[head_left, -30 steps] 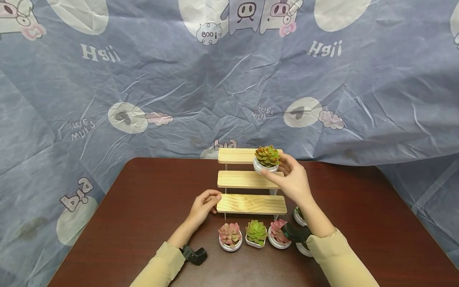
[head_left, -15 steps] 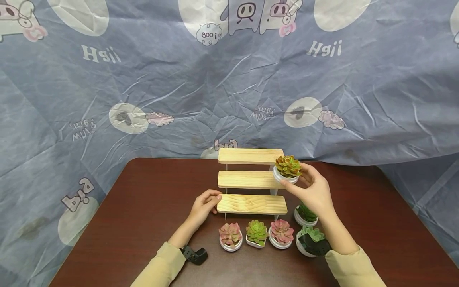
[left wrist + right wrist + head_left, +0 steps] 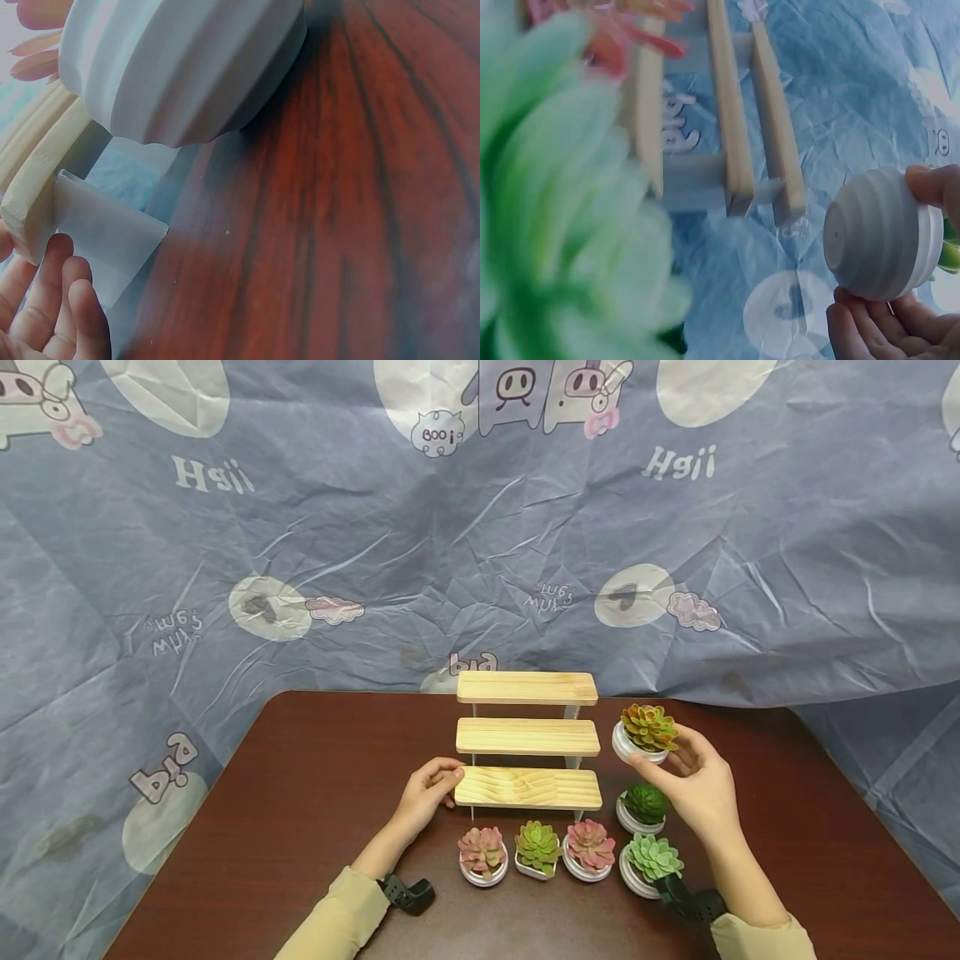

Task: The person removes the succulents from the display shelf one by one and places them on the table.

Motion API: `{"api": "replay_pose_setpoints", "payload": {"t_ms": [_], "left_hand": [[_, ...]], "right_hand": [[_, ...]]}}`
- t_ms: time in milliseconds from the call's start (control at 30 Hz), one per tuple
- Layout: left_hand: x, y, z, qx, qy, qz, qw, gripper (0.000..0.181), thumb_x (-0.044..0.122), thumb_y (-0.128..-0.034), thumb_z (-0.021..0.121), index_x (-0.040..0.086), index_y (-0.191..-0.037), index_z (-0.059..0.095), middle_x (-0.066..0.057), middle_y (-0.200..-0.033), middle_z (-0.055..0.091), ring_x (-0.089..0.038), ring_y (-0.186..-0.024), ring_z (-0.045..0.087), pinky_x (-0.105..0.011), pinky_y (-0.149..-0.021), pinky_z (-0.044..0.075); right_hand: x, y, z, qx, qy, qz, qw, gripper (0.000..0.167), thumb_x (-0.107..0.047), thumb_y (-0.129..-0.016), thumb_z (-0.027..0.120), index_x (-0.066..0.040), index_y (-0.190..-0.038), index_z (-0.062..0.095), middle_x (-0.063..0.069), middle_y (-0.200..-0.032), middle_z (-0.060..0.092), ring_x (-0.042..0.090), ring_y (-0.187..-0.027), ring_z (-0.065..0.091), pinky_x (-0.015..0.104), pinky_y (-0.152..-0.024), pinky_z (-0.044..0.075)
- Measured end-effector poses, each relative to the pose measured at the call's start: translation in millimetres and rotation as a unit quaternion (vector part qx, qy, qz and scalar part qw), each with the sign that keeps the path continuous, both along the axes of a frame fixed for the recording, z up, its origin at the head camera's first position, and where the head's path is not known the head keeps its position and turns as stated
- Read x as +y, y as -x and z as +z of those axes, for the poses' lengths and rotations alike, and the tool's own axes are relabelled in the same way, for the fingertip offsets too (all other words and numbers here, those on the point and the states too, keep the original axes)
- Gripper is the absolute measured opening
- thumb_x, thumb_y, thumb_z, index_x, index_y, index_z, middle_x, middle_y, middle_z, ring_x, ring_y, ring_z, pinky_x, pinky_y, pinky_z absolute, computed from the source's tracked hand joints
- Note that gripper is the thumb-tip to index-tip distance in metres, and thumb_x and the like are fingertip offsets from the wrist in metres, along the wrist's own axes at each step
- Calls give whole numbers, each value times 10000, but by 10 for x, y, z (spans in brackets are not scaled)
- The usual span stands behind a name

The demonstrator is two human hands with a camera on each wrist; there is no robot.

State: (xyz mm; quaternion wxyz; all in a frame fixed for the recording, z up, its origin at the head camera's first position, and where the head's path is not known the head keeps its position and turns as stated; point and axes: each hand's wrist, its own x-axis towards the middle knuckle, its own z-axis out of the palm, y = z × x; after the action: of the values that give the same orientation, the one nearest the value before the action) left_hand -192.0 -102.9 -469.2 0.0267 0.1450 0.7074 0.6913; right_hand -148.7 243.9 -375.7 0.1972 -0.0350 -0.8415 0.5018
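Note:
A small green-and-reddish succulent point(image 3: 648, 728) in a white round pot is held in my right hand point(image 3: 703, 783), above the table to the right of a three-tier wooden shelf stand point(image 3: 528, 737). The right wrist view shows thumb and fingers around the ribbed white pot point(image 3: 877, 232), which touches nothing else. At the stand's left end, my left hand point(image 3: 423, 795) grips the lowest board's corner. Up close in the left wrist view, its fingers point(image 3: 56, 262) lie against the board's end point(image 3: 34, 202) and a translucent leg point(image 3: 105, 232).
Before the stand stand a pink succulent point(image 3: 482, 850), a green one point(image 3: 537, 847) and another pink one point(image 3: 589, 845). To their right are a pale green succulent point(image 3: 652, 857) and a dark green plant point(image 3: 645, 803). Behind the brown table point(image 3: 337, 760) hangs a blue printed cloth point(image 3: 405, 543).
My right hand has carried the potted succulent from in front of the top boards to the right and slightly down, away from the stand. My left hand has stayed at the lowest board.

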Motion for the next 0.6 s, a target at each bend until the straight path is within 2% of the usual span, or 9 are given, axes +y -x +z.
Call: {"api": "replay_pose_setpoints", "payload": {"t_ms": [100, 167, 267, 333, 367, 400, 467, 500, 600], "left_hand": [[1, 3, 0, -16, 7, 3, 10000, 230, 102, -951, 560, -58, -1113, 591, -2, -781, 629, -192, -650, 532, -349, -597, 515], [0, 4, -1, -17, 24, 14, 10000, 231, 103, -951, 561, -58, -1114, 593, -2, -778, 629, -253, -657, 537, -360, -599, 517], [-2, 2, -4, -4, 46, 37, 10000, 234, 102, -951, 562, -62, -1115, 593, -3, -774, 628, -386, -682, 527, -386, -603, 520], [-3, 0, -4, 2, 53, 45, 10000, 240, 101, -951, 561, -67, -1119, 590, -2, -771, 629, -457, -704, 511, -398, -605, 520], [-3, -1, -4, 6, 52, 45, 10000, 242, 100, -951, 561, -70, -1121, 588, -2, -771, 629, -475, -712, 505, -397, -605, 520], [-3, -2, -4, 11, 44, 43, 10000, 244, 98, -950, 560, -73, -1122, 587, -3, -772, 630, -478, -712, 502, -395, -603, 520], [-2, -1, -4, 7, 37, 41, 10000, 236, 96, -950, 561, -66, -1118, 591, -1, -772, 631, -452, -700, 512, -379, -599, 520], [-1, -1, -3, 3, 29, 40, 10000, 231, 95, -949, 561, -63, -1115, 593, -2, -772, 631, -425, -690, 520, -370, -597, 519], [-1, 3, -4, -26, 22, 39, 10000, 215, 95, -948, 564, -47, -1106, 601, -3, -782, 638, -306, -663, 545, -345, -591, 516]], "right_hand": [[99, -17, -73, -136, 48, -163, 9998, 624, -194, -745, 815, -53, -1281, 528, -79, -1089, 597, -59, -937, 560, 76, -762, 449], [279, 55, -274, 49, 144, -81, 9999, 603, -177, -749, 810, -98, -1284, 543, -69, -1100, 614, -40, -938, 577, 70, -736, 451], [423, 80, -388, 97, 272, -78, 9996, 592, -182, -753, 806, -126, -1285, 552, 7, -1140, 626, 11, -961, 598, 81, -727, 462], [462, 57, -384, 131, 356, -112, 9992, 580, -181, -754, 804, -123, -1275, 557, -36, -1107, 632, -28, -925, 595, 85, -712, 470], [419, -2, -294, 24, 296, -222, 9993, 587, -211, -753, 807, -122, -1275, 553, -66, -1094, 627, -45, -923, 586, 83, -718, 468], [382, -54, -204, -145, 327, -303, 9989, 594, -211, -757, 803, -96, -1278, 543, -68, -1089, 621, -47, -924, 580, 84, -726, 467], [380, -104, -156, -238, 378, -384, 9983, 587, -208, -762, 800, -95, -1276, 540, -134, -1061, 602, -83, -907, 560, 71, -720, 458], [385, -124, -132, -393, 242, -451, 9979, 605, -246, -767, 796, -102, -1289, 527, -151, -1070, 587, -93, -920, 545, 67, -732, 451], [497, -103, -258, -525, 184, -523, 9971, 618, -258, -771, 792, -125, -1309, 519, -121, -1122, 587, -82, -962, 538, 56, -747, 438]]}}
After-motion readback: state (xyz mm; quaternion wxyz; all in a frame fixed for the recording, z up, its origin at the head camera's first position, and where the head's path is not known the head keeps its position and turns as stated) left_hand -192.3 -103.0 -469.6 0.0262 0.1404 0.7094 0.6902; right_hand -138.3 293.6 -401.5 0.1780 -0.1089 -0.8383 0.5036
